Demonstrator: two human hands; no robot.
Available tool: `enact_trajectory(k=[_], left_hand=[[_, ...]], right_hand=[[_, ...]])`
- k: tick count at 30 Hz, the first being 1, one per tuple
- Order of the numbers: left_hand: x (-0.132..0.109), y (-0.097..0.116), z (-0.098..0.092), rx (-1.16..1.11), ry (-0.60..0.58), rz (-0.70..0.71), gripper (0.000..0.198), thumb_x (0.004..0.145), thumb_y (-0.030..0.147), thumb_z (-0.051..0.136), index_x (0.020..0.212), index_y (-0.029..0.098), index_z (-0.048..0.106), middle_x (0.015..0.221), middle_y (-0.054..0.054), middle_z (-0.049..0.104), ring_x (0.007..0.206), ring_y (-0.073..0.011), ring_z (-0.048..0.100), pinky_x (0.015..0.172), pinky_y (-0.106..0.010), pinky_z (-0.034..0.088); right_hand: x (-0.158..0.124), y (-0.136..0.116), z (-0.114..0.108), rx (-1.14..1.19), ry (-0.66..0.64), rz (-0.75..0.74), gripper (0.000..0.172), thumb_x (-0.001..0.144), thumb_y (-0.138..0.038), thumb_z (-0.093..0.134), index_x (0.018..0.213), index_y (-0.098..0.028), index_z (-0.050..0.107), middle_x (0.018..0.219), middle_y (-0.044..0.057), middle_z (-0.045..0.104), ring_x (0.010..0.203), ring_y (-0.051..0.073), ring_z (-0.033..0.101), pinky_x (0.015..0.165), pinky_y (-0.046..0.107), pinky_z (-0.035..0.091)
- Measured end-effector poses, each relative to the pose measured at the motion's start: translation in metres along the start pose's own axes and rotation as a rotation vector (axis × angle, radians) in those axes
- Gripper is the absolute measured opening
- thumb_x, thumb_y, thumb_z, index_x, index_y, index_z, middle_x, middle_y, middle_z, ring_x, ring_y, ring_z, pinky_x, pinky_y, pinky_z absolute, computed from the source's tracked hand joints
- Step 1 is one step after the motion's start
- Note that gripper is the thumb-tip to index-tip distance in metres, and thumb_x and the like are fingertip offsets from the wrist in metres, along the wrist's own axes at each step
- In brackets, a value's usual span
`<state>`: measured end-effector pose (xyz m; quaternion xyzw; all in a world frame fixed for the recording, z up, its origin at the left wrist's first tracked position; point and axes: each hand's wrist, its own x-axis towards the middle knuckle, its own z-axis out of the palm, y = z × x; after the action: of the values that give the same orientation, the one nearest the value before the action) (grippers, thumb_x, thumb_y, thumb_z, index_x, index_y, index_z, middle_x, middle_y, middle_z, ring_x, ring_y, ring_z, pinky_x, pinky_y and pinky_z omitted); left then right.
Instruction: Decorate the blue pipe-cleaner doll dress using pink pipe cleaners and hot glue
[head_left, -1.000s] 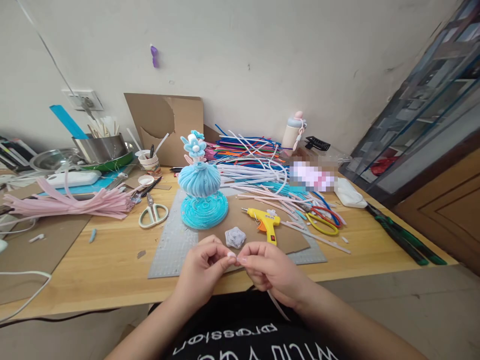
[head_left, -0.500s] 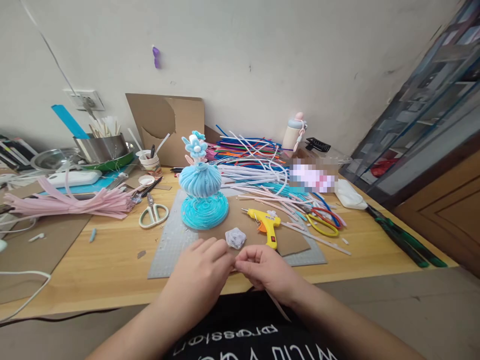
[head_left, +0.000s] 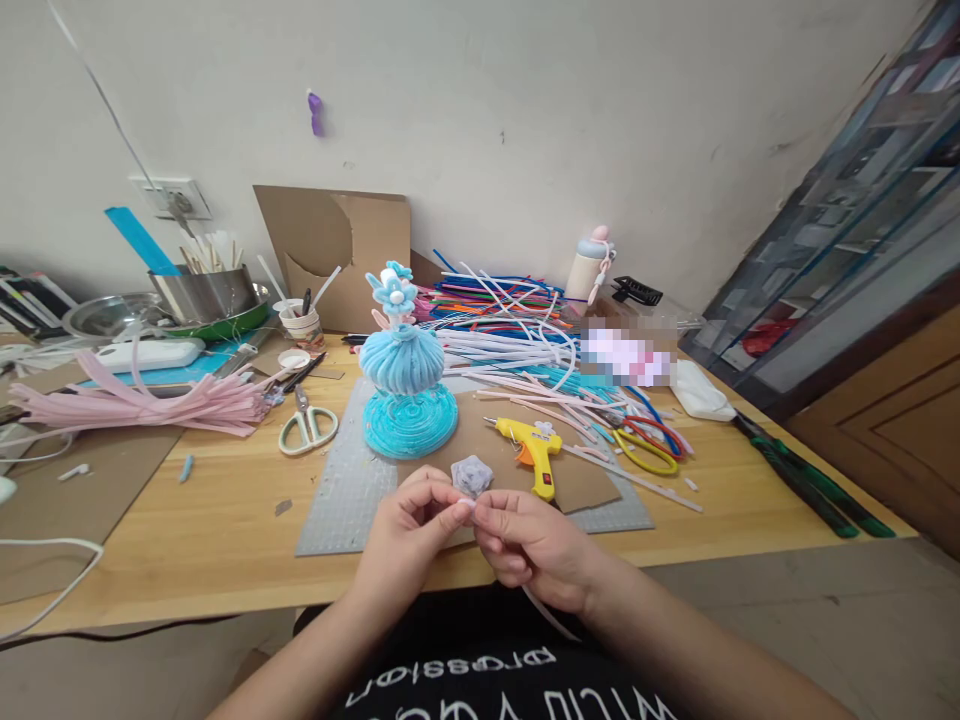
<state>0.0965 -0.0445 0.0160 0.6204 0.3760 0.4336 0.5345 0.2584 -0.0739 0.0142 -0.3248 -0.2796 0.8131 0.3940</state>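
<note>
Fingertip to fingertip, my left hand [head_left: 416,520] and my right hand [head_left: 529,540] pinch a pale pipe cleaner [head_left: 551,618] near the table's front edge. Its tail trails down from beneath my right hand across the black shirt, while a small bent end shows between the fingertips. Just beyond the fingers lies a greyish-white coiled fuzzy piece [head_left: 471,475] on cardboard. A yellow glue gun [head_left: 534,450] rests to its right. Behind and left stands a blue pipe-cleaner vase [head_left: 403,360] with flowers on top and a round turquoise base [head_left: 409,420].
White-handled scissors [head_left: 307,425] lie left of the grey cutting mat [head_left: 337,510]. A pink pipe-cleaner bundle [head_left: 150,395] is farther left. Loose pipe cleaners [head_left: 495,345] cover the back. Yellow-and-red-handled pliers [head_left: 645,450] and green-handled cutters [head_left: 810,480] lie to the right.
My left hand has turned and dropped slightly, so its thumb and the pinched pipe cleaner end now show. My right hand's fingers have shifted a little; the objects on the table stay put.
</note>
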Motion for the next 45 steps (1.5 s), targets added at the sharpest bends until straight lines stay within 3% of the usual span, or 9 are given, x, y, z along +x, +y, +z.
enact_trajectory(k=[7,12,16,22,28,33,38,41,45], left_hand=[[0.003,0.009,-0.003,0.098,0.018,0.042,0.018,0.079,0.031,0.063,0.069,0.016,0.063,0.072,-0.001,0.055,0.072,-0.0137,0.052,0.068,-0.025,0.04],[0.003,-0.002,0.001,-0.131,-0.004,-0.065,0.018,0.077,0.034,0.066,0.075,0.016,0.065,0.079,-0.001,0.054,0.072,-0.0121,0.051,0.066,-0.024,0.04],[0.002,-0.008,0.003,-0.237,-0.02,-0.14,0.022,0.077,0.035,0.067,0.07,0.015,0.061,0.075,0.001,0.051,0.064,-0.0088,0.045,0.062,-0.022,0.037],[0.003,-0.007,0.0,-0.18,0.028,-0.196,0.026,0.077,0.039,0.065,0.07,0.015,0.057,0.063,0.003,0.047,0.055,-0.0076,0.038,0.054,-0.02,0.032],[0.005,-0.003,-0.003,-0.106,0.007,-0.208,0.029,0.075,0.043,0.066,0.07,0.015,0.057,0.066,0.002,0.049,0.054,-0.0075,0.039,0.052,-0.021,0.033],[0.008,0.013,-0.012,0.312,-0.092,0.051,0.022,0.08,0.031,0.062,0.065,0.016,0.062,0.071,-0.001,0.055,0.066,-0.0124,0.051,0.063,-0.024,0.041],[0.005,0.028,-0.019,0.937,-0.273,0.332,0.019,0.087,0.02,0.052,0.073,0.018,0.064,0.075,-0.003,0.059,0.07,-0.0151,0.055,0.062,-0.026,0.04],[0.002,0.034,-0.018,1.276,-0.383,0.481,0.013,0.084,0.015,0.054,0.074,0.018,0.062,0.074,-0.003,0.058,0.068,-0.0178,0.054,0.06,-0.03,0.039],[-0.001,0.038,-0.013,1.44,-0.47,0.56,0.012,0.077,0.008,0.056,0.069,0.017,0.059,0.071,-0.004,0.055,0.067,-0.0194,0.053,0.06,-0.033,0.039]], right_hand=[[0.002,-0.008,0.004,-0.079,0.016,0.039,0.034,0.071,-0.04,0.074,0.074,-0.016,0.05,0.052,-0.008,0.047,0.034,0.0,0.028,0.035,0.017,0.011],[0.005,-0.004,0.007,-0.082,0.047,-0.083,0.037,0.073,-0.042,0.072,0.068,-0.016,0.046,0.053,-0.008,0.048,0.034,0.0,0.032,0.035,0.017,0.014],[0.004,0.0,0.01,-0.085,0.059,-0.084,0.038,0.069,-0.042,0.074,0.068,-0.016,0.047,0.053,-0.008,0.048,0.035,0.0,0.032,0.035,0.017,0.014],[0.001,-0.002,0.008,-0.116,0.084,-0.038,0.032,0.071,-0.037,0.072,0.069,-0.016,0.048,0.052,-0.008,0.049,0.033,0.0,0.032,0.035,0.018,0.013],[-0.004,-0.013,0.008,-0.068,0.063,-0.027,0.028,0.069,-0.031,0.073,0.069,-0.017,0.048,0.048,-0.01,0.044,0.033,0.0,0.024,0.036,0.019,0.008],[-0.005,-0.015,0.006,-0.152,0.111,0.005,0.03,0.068,-0.035,0.074,0.07,-0.018,0.05,0.043,-0.013,0.033,0.035,0.0,0.013,0.036,0.019,0.004],[0.0,-0.005,0.003,-0.29,0.14,-0.057,0.034,0.07,-0.043,0.072,0.067,-0.019,0.048,0.037,-0.013,0.03,0.033,0.003,0.018,0.035,0.021,0.007],[0.005,0.002,0.003,-0.375,0.165,-0.059,0.037,0.067,-0.046,0.073,0.066,-0.019,0.047,0.037,-0.013,0.032,0.035,0.004,0.02,0.037,0.022,0.008],[0.007,0.006,0.004,-0.484,0.225,-0.059,0.038,0.061,-0.043,0.078,0.065,-0.017,0.05,0.044,-0.011,0.037,0.042,0.004,0.025,0.042,0.022,0.011]])
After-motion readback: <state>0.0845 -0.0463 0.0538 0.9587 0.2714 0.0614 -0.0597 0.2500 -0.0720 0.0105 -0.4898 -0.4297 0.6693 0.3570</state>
